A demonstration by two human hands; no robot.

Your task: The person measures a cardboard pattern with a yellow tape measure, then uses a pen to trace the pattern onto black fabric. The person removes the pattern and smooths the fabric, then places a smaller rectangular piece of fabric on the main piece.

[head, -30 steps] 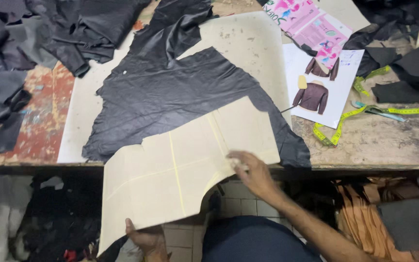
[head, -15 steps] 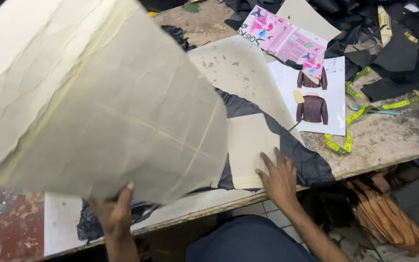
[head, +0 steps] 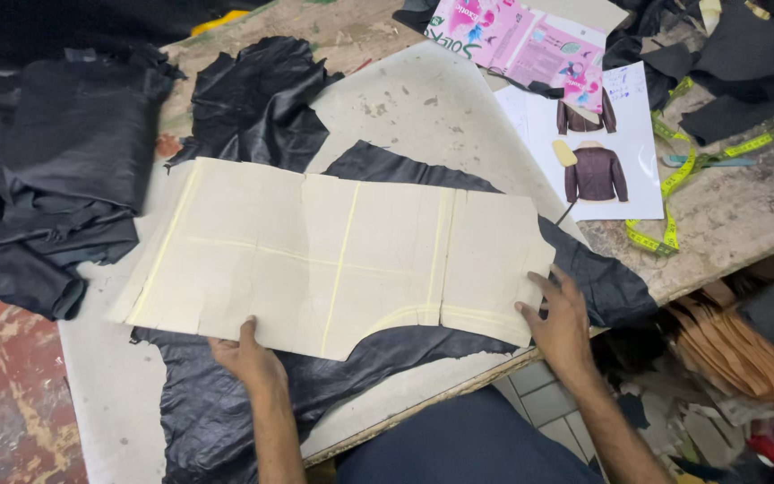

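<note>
the cardboard pattern piece (head: 333,260) lies flat on a black leather hide (head: 387,358), which rests on the pale board (head: 423,99) on the worktable. the left hand (head: 245,357) pinches the pattern's near edge, thumb on top, fingers underneath. the right hand (head: 559,315) lies spread and unclenched on its right end, fingertips pressing down. the card looks light and stiff yet creased along its taped folds, so it is best held at the edges; the leather beneath looks soft and limp
</note>
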